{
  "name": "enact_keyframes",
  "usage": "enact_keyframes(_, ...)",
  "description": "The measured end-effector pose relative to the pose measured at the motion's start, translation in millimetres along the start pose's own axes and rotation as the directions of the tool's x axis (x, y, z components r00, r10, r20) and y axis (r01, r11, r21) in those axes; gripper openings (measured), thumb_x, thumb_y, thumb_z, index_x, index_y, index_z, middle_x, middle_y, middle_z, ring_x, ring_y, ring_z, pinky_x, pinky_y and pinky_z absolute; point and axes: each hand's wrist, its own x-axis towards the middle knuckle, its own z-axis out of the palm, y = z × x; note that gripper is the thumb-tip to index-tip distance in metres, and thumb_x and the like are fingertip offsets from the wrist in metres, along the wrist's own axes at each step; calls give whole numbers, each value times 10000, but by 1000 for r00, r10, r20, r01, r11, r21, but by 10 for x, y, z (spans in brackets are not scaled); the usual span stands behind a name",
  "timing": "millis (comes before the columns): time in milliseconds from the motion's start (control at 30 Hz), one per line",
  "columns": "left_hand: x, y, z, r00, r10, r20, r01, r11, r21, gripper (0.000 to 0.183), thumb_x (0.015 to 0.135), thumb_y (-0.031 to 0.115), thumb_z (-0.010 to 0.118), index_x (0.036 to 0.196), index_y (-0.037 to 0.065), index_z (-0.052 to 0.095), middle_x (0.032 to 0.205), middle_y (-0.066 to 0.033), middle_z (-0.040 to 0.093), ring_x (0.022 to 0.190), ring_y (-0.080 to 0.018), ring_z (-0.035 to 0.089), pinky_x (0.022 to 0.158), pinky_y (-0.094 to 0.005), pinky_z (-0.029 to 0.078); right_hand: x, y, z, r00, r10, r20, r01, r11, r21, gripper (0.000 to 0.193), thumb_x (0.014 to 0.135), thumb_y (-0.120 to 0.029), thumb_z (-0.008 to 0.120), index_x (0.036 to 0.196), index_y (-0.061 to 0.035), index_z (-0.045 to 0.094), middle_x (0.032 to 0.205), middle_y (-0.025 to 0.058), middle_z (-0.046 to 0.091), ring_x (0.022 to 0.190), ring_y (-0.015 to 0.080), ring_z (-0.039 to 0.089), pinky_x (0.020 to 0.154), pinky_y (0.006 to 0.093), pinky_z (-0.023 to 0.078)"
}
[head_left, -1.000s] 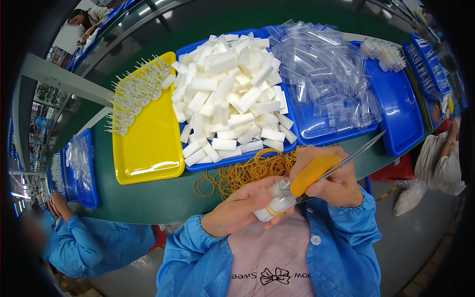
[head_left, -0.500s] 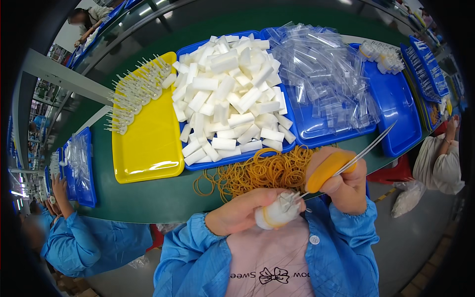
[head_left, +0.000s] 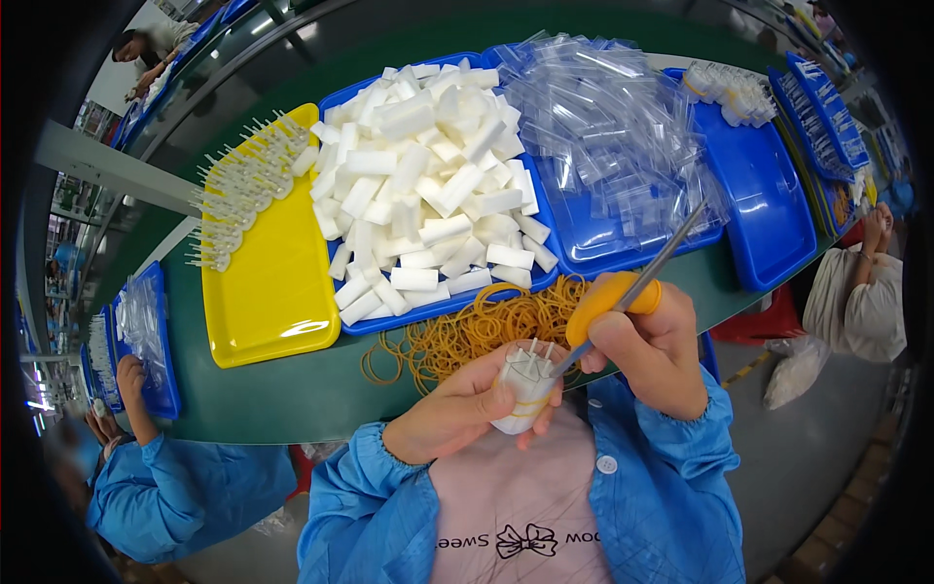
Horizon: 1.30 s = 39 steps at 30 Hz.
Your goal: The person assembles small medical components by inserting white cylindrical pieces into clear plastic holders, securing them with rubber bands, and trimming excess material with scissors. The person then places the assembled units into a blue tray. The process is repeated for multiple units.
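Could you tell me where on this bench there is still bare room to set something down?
The near half of the yellow tray is bare, as is the green tabletop in front of it, left of the rubber bands. The far right blue tray is mostly bare. The trays of white foam blocks and clear bags are crowded.

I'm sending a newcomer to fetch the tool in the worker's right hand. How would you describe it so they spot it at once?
Start at the green table and find its near edge, by the heap of orange rubber bands. There the right hand grips the tool: an orange-yellow handle with long thin metal prongs, unlike the white foam blocks around.
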Motion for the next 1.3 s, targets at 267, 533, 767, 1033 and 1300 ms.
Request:
enact_keyframes(267,16,2,-12,1000,21,19,-22,998,55,607,882,411,553,1316,43,343,1113,-80,514,925,-153,532,722,-280,447,67,6,63,992,123,12,-124,990,67,176,912,-131,534,902,36,587,711,39,591,569,57,546,482,194,430)
enact_keyframes(533,-4,-41,17,990,119,-79,-108,985,138,579,892,360,556,1322,42,335,1135,-92,502,959,-158,518,731,-276,444,83,29,114,997,-52,54,58,991,-123,171,897,-128,548,852,29,601,654,56,594,525,88,585,442,219,448)
enact_keyframes(767,45,-76,-56,990,119,-76,-109,986,126,638,885,428,538,1338,46,302,1107,-90,512,932,-158,519,706,-267,441,105,51,102,998,-70,2,68,973,-219,170,898,-131,549,857,28,593,668,48,597,536,91,585,449,226,447)
enact_keyframes(1033,56,-36,-3,990,89,-114,-90,996,-5,645,854,494,545,1274,33,382,1022,-122,524,838,-193,548,603,-282,435,112,97,38,995,-4,-101,2,1000,-23,166,908,-137,546,910,26,579,706,19,591,618,31,536,510,178,420)
enact_keyframes(1300,53,-37,-20,993,101,-58,-101,995,-9,622,877,479,504,1285,29,374,1036,-136,522,827,-205,546,609,-290,435,116,76,64,995,57,-77,-56,998,25,167,912,-138,539,911,24,578,709,22,593,617,35,542,512,182,424)
